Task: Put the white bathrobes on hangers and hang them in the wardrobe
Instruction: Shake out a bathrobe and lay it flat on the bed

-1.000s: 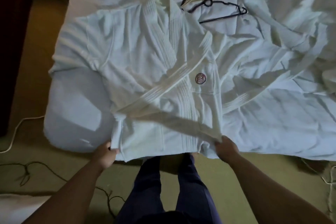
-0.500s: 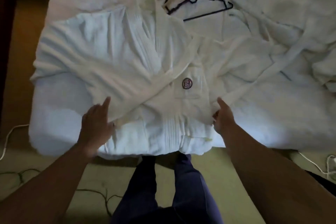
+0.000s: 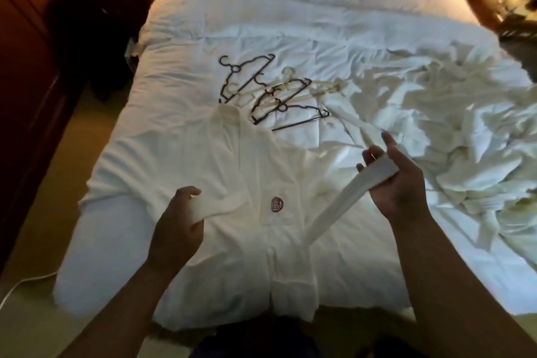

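White bathrobe (image 3: 232, 166) lies spread flat on the bed (image 3: 290, 23), front up and closed. Its collar points toward 12 o'clock and its hem hangs over the bed's near edge at 6 o'clock. Both hands are raised over it, well apart, one on each side of the chest emblem (image 3: 277, 204). The left hand (image 3: 177, 229), at 8 o'clock of the emblem, grips one end of the belt (image 3: 334, 212) in curled fingers. The right hand (image 3: 398, 183), at 2 o'clock, is turned palm up and holds the belt's other stretch, which crosses its fingers and slants down to the robe's waist. Black and pale hangers (image 3: 273, 93) lie piled just past the collar at 12 o'clock. A rumpled second bathrobe (image 3: 465, 131) lies at 3 o'clock.
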Tool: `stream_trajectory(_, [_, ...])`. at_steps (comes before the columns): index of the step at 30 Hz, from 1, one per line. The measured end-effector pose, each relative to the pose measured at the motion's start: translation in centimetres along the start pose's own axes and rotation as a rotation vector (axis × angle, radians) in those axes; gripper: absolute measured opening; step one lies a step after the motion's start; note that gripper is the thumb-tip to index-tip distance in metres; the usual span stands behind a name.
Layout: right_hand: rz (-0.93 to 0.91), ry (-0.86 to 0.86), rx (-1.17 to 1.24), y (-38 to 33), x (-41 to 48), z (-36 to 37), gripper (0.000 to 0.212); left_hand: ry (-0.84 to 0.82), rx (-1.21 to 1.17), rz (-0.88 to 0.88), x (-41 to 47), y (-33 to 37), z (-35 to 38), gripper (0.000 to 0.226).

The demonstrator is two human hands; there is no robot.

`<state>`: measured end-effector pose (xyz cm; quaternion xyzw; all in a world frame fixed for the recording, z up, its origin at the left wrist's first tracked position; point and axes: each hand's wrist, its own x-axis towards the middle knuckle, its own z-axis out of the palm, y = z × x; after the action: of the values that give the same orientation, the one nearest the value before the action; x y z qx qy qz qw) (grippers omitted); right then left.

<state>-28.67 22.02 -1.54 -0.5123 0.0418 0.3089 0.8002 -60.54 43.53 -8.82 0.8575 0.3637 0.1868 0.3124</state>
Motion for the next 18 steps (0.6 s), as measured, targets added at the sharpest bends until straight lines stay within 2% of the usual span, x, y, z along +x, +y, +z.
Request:
stream_trajectory(3, [-0.102,-0.066,0.008,-4.4,-1.4,3.9,0.041,0.141,-0.193,0.046,1.8,5.3,-3.7,0.061])
stream_trajectory(6, [-0.205,-0.273,-0.002,-7.5,-3.4,7.7,0.039,0.248,-0.338,0.121,3.6,10.0,-7.4,0.051])
stream_trajectory(8, [-0.291,-0.369,-0.071,-8.8,-4.8,10.0,0.036,0.296,-0.302,0.239,4.8,12.1,-9.5,0.047])
stream_trajectory(9, [-0.323,-0.396,-0.110,-9.2,-5.5,11.0,0.034,0.314,-0.289,0.268,5.4,12.6,-10.1,0.040])
stream_trajectory(11, [-0.359,-0.446,-0.193,-9.4,-7.1,12.8,0.031,0.310,-0.407,0.239,5.7,13.7,-11.0,0.023])
stream_trajectory(13, [-0.429,-0.490,-0.442,-8.5,-8.7,14.3,0.022,0.293,-0.660,0.155,5.6,14.7,-11.6,0.044])
stream_trajectory(14, [-0.482,-0.497,-0.647,-7.8,-9.3,14.9,0.017,0.286,-0.760,0.113,5.4,15.2,-11.7,0.041])
stream_trajectory(16, [-0.580,-0.501,-1.027,-5.2,-10.3,16.0,0.030,0.266,-0.861,0.077,4.7,16.1,-12.0,0.018])
stream_trajectory(18, [-0.605,-0.556,-1.213,-1.8,-11.3,16.6,0.044,0.177,-0.887,0.067,3.6,16.2,-11.6,0.009])
